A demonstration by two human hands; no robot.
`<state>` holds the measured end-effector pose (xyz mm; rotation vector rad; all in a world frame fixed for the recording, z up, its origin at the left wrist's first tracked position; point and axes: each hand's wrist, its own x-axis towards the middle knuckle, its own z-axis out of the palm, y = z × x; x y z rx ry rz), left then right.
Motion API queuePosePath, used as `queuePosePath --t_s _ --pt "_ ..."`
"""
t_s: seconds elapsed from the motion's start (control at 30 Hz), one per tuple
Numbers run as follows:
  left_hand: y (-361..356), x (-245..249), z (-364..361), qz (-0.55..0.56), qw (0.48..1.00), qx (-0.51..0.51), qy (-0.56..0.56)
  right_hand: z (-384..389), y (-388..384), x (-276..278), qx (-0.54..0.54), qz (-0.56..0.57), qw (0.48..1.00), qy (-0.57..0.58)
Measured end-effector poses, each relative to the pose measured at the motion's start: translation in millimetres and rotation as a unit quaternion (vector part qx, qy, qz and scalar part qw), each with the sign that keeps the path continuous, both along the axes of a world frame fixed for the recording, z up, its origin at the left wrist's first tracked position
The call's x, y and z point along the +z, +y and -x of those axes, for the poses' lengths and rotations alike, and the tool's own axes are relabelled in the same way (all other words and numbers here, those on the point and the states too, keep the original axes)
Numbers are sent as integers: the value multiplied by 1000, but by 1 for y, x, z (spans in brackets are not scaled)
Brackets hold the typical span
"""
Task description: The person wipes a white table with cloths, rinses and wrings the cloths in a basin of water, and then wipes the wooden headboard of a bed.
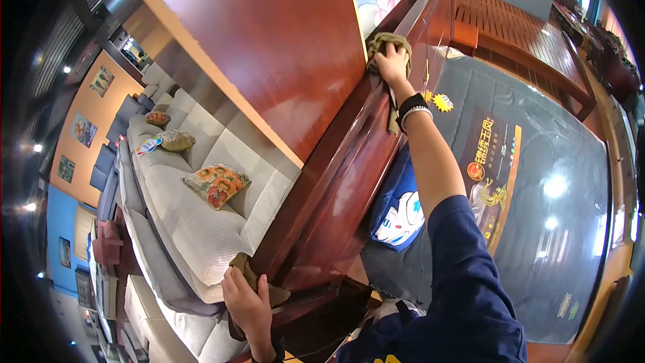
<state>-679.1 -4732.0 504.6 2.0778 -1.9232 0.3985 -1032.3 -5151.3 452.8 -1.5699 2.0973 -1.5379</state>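
Observation:
My right hand (394, 64) is closed over a bunched olive cloth (390, 42), pressed on the top edge of a glossy dark-red wooden headboard (342, 188). A loose end of that cloth hangs down below the wrist. At the near end of the headboard, my left hand (248, 301) grips another olive-brown cloth (243, 267), its fingers bent around it and partly hidden. The two hands are far apart along the wood.
A reddish upright panel (269, 33) rises behind the headboard. On the right lies a plastic-covered mattress (551, 154) with a printed label and a blue-and-white package (398, 212). Left of the panel, a light sofa (201, 235) holds several cushions. A slatted wooden bed frame (517, 20) stands beyond.

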Motion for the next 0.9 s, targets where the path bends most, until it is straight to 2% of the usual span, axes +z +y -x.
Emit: queuePosePath --t_s 0.1,0.17,0.2,0.23,0.27,0.3,0.33,0.37,0.4,0.43,0.47,0.5,0.53,0.57,0.6,0.63,0.7,0.83,0.87,0.9 --pt "-4 0 2 -1 1000 -4 8 7 -17 -30 -13 117 987 -109" --pt "-4 -1 2 -2 1000 -2 20 4 -29 -75 -8 149 988 -49" --pt "-4 -2 4 2 1000 4 14 -9 -4 -84 -77 223 958 166" --pt "-7 -2 4 7 1000 10 7 -24 10 -102 -93 282 934 197" --pt "-8 -3 7 10 1000 11 10 -48 48 -104 -96 152 960 216" --pt "-11 -3 9 11 1000 13 9 -80 93 -95 -6 181 975 -128" --pt "-12 -3 10 10 1000 16 6 -104 120 -137 56 215 963 -151" --pt "-13 -2 12 7 1000 15 7 -135 172 -140 97 177 944 -260" --pt "-16 -2 14 8 1000 18 7 -172 204 -185 191 100 854 -473" --pt "-17 -1 16 9 1000 21 6 -207 249 -202 190 111 893 -393" --pt "-18 1 18 10 1000 21 3 -212 308 -151 196 47 940 -276" --pt "-18 0 18 7 1000 19 0 -225 338 -143 242 109 930 -254" --pt "-18 -2 18 11 1000 27 5 -233 366 -145 322 11 941 -103" --pt "-17 -3 17 16 999 36 9 -245 392 -153 363 43 928 -75" --pt "-17 -4 17 16 999 40 6 -252 412 -158 447 -16 893 -52" --pt "-16 -5 16 15 999 41 1 -264 422 -177 456 -7 890 -8" --pt "-15 -7 13 33 999 37 4 -255 409 -174 434 42 900 -18" --pt "-14 -10 10 31 999 36 -8 -220 332 -184 385 120 914 50" --pt "-15 -10 11 34 999 39 -10 -207 304 -179 317 146 933 84" --pt "-15 -9 12 38 998 42 -12 -188 276 -162 263 219 940 10"
